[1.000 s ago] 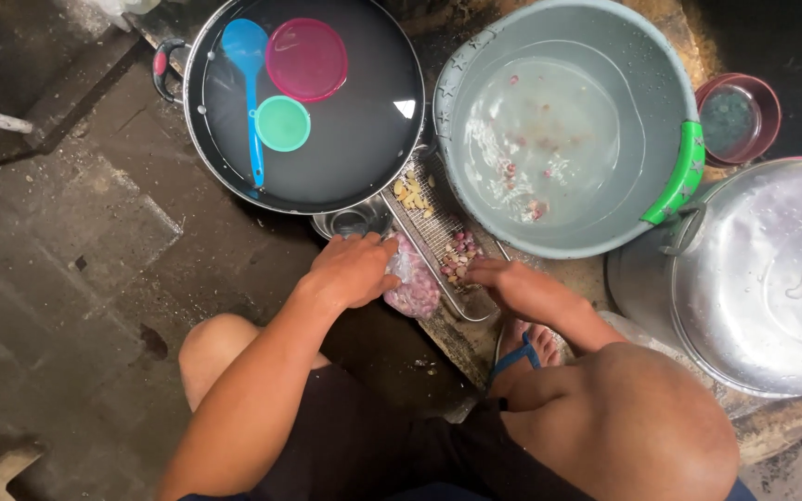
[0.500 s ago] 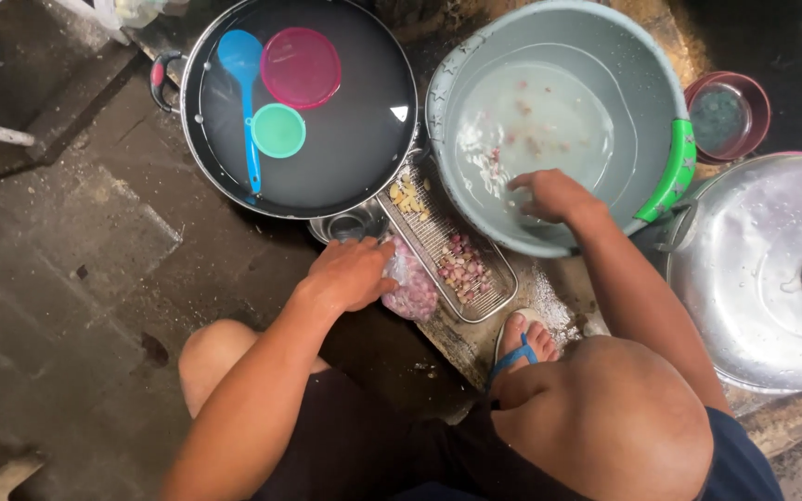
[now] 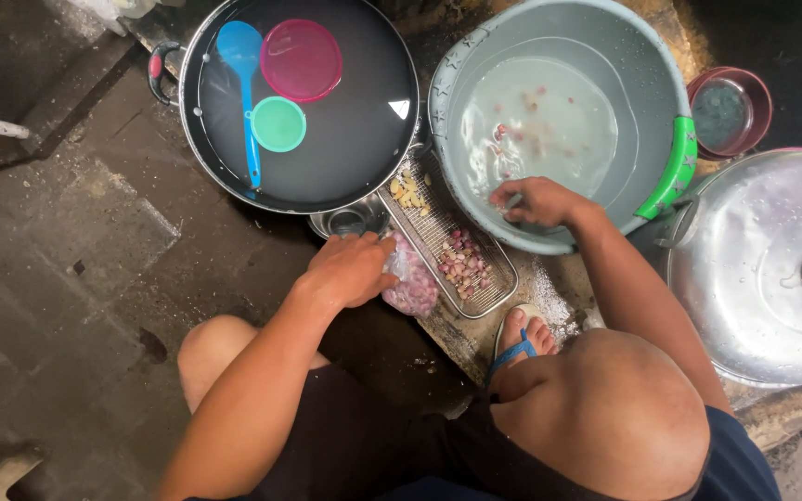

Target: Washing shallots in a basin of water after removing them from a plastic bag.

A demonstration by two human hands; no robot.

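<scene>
My left hand [image 3: 350, 269] grips the top of a clear plastic bag of small red shallots [image 3: 412, 288], which lies beside a wire mesh tray [image 3: 494, 278]. The tray holds peeled shallots [image 3: 461, 260] at its near end and pale garlic cloves [image 3: 407, 193] at its far end. My right hand [image 3: 536, 199] reaches over the near rim of a grey basin [image 3: 457, 83] and dips bent fingers into cloudy water, where a few shallots float [image 3: 512, 130]. The underside of that hand is hidden.
A black pan of water [image 3: 364, 139] at the upper left holds a blue ladle [image 3: 243, 93], a pink lid [image 3: 301, 60] and a green lid [image 3: 278, 123]. A small metal cup [image 3: 350, 221] sits below it. A silver pot lid [image 3: 754, 269] and a red bowl [image 3: 730, 111] stand on the right. My sandalled foot [image 3: 522, 339] is by the tray.
My right hand went from the wire tray up into the basin, then drew back toward the basin's near rim. My left hand stayed on the bag.
</scene>
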